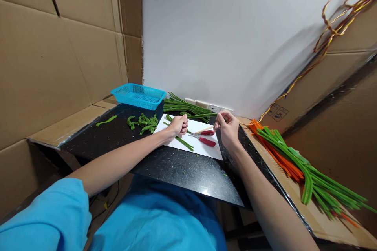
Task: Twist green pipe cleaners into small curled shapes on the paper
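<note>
A green pipe cleaner [203,116] is stretched between my two hands above a sheet of white paper [215,151]. My left hand [176,126] is closed around its left part, and a bent green end sticks out beyond the fist. My right hand [228,128] pinches the other end between thumb and fingers. A thin pale stick [204,130] juts out from under the right fingers; whether they grip it is unclear. Red-handled pliers [207,141] lie on the paper below the hands. Beside them rests another green pipe cleaner [185,144], partly hidden by my left hand.
Bent green pieces [144,122] and a short lighter green strip [106,121] lie on the black table [173,168]. A blue basket [138,96] stands at the back left. Straight dark green pipe cleaners [185,106] lie behind the paper. Orange stems [282,160] and green stems [297,164] lie right.
</note>
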{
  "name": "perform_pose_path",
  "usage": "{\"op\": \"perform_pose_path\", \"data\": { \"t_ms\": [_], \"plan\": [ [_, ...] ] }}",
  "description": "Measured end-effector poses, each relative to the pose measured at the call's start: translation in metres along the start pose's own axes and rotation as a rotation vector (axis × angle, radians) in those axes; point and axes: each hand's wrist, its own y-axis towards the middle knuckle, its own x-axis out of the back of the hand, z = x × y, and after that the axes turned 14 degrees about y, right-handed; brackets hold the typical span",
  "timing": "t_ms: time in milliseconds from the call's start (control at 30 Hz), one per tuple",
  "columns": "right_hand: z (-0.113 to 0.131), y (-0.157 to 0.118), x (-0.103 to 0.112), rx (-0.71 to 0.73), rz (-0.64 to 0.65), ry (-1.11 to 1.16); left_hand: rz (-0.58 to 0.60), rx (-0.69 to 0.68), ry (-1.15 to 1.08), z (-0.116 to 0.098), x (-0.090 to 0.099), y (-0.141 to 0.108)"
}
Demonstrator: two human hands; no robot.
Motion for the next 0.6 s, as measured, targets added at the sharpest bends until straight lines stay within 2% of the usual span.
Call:
{"op": "perform_pose_path", "data": {
  "t_ms": [200,600],
  "plan": [
    [-0.0023,0.0019,0.0004,-0.038,-0.036,0.072,0.045,0.004,0.002,-0.0025,-0.0015,-0.0044],
    [-0.0045,0.0041,0.0038,-0.021,-0.022,0.055,0.070,0.006,0.025,-0.0039,0.0004,-0.0014]
  ]
}}
